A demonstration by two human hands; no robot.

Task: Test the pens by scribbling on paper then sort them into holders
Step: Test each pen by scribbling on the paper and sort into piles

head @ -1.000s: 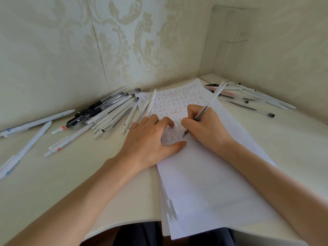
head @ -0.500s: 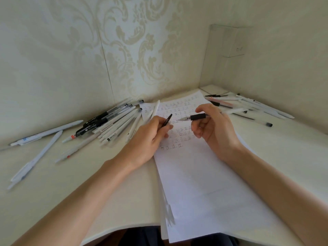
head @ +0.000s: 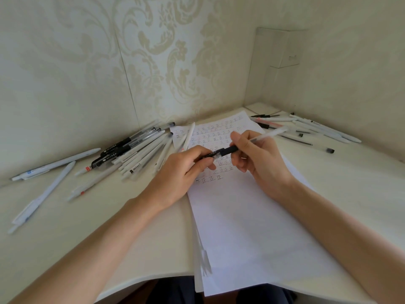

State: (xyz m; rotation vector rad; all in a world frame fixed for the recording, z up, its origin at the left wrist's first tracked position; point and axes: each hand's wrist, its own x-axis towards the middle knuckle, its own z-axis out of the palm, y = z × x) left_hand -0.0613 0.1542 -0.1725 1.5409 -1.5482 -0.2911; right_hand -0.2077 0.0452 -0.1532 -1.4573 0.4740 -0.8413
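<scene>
1. A stack of white paper [head: 252, 227] lies on the smooth cream desk [head: 65, 238], and its near edge overhangs the desk's curved rim.
2. Rows of small handwritten characters fill the far half of the top sheet.
3. Above those rows, the left hand [head: 186, 170] pinches a black cap [head: 208, 156] between thumb and curled fingers.
4. The right hand [head: 260, 163] grips the pen [head: 269, 134], which has a slim clear barrel and a black grip section, and the fingers are wrapped around the grip.
5. The cap meets the pen's tip end. Whether it is fully seated cannot be told.
6. To the left, a loose pile of pens [head: 135, 152] fans out, with white, clear and black barrels.
7. Far right, another scatter of pens [head: 317, 128] lies by the wall.
8. A clear plastic holder [head: 280, 69] stands in the far corner against embossed damask wallpaper [head: 164, 62].
</scene>
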